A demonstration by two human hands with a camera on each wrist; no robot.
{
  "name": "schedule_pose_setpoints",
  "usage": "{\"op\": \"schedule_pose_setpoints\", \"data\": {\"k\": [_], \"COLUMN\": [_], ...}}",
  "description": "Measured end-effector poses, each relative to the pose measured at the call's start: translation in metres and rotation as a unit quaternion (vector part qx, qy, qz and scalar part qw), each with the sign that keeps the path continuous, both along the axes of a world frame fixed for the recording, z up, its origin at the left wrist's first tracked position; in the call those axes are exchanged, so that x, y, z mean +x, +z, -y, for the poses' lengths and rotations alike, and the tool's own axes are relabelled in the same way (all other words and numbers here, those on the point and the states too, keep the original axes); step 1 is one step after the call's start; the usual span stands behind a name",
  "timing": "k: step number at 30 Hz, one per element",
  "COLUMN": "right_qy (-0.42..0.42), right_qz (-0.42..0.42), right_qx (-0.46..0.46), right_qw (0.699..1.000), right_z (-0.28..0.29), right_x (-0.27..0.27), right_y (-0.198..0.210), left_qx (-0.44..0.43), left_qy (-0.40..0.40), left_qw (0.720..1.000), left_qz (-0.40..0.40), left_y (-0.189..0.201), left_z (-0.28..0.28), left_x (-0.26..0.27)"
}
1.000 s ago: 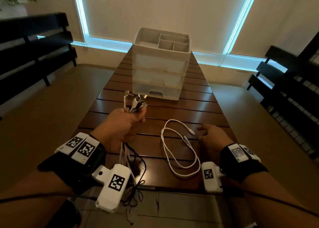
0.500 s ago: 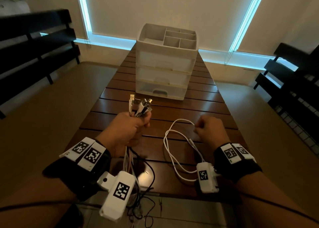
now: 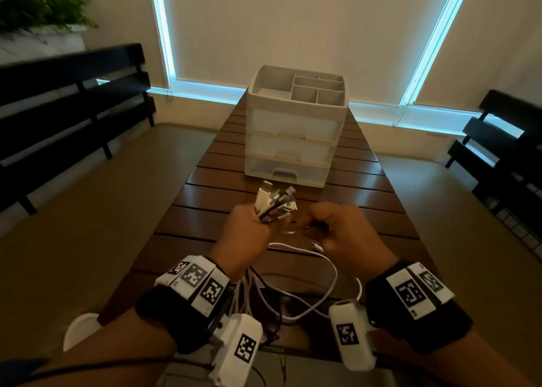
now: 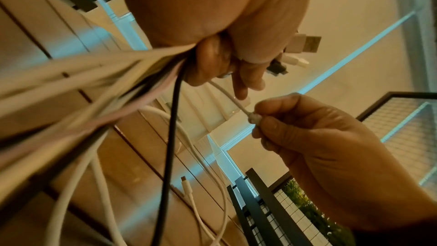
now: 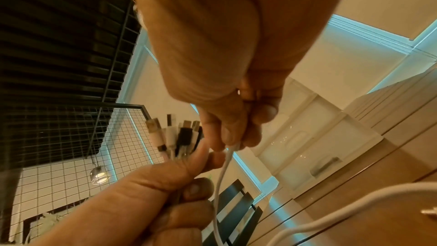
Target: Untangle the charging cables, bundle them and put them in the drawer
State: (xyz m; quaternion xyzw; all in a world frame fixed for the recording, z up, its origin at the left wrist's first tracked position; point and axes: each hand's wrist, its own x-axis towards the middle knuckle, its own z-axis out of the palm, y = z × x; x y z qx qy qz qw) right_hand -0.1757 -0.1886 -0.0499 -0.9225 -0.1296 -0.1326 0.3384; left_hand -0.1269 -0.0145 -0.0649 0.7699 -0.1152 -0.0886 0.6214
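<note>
The left hand [image 3: 245,228] is fisted round a bunch of charging cables [image 3: 275,203], plugs fanned out above the fist just in front of the drawer unit [image 3: 293,140] — their tails hang below it, over the near edge of the slatted table [image 3: 366,193]. The right hand [image 3: 343,231], close beside the left, pinches one end of a white cable [image 3: 319,257] between thumb and fingertips; the rest loops slack on the table, nearer the person than the drawer unit, whose drawers are all closed.
</note>
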Motion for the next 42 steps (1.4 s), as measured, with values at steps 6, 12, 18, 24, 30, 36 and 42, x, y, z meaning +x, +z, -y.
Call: {"op": "schedule_pose_setpoints", "data": {"k": [6, 12, 18, 24, 30, 36, 42], "right_qy": [-0.053, -0.076, 0.029, 0.017, 0.040, 0.034, -0.040], "right_qz": [0.005, -0.029, -0.211, -0.235, -0.295, -0.311, -0.130], "right_qx": [0.110, 0.270, 0.333, 0.342, 0.374, 0.211, -0.112], "right_qw": [0.992, 0.959, 0.919, 0.910, 0.878, 0.926, 0.984], "right_z": [-0.004, -0.017, -0.035, -0.044, -0.042, -0.039, -0.028], "right_x": [0.001, 0.000, -0.009, -0.005, -0.010, -0.008, 0.001], "right_y": [-0.001, -0.003, -0.020, -0.031, -0.021, -0.017, -0.028], "left_qx": [0.074, -0.007, -0.171, -0.206, -0.199, -0.207, -0.222], "left_qy": [-0.081, -0.072, -0.106, -0.095, 0.042, 0.070, 0.086], "left_qw": [0.994, 0.995, 0.968, 0.964, 0.971, 0.967, 0.966], "left_qz": [0.000, -0.072, -0.147, -0.139, -0.123, -0.132, -0.105], "left_y": [-0.003, -0.002, 0.014, 0.016, 0.012, 0.013, 0.018], "left_z": [-0.002, -0.002, -0.004, -0.002, -0.001, 0.001, 0.002], "left_x": [0.006, 0.002, -0.006, -0.013, -0.003, -0.007, -0.008]}}
